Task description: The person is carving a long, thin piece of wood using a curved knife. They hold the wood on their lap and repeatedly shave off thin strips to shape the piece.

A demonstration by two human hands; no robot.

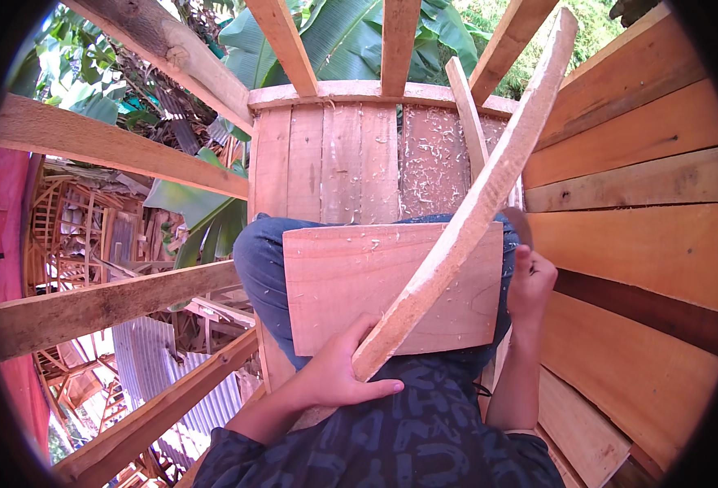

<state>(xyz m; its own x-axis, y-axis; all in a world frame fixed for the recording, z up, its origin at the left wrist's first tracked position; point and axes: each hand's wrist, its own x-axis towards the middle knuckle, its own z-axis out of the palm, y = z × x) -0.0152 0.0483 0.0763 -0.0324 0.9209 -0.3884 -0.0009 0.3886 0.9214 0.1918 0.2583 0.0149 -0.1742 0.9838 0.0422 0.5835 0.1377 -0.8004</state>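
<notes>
Left hand (338, 370): closed around the lower end of the strip (473, 203), thumb on the board (351, 281).
Right hand (530, 281): curled at the board's right edge; grip unclear.
Board: flat on the lap.

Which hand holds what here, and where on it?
Left hand grips the long wooden strip at its near end. Right hand rests at the flat board's right edge; grip unclear.
</notes>
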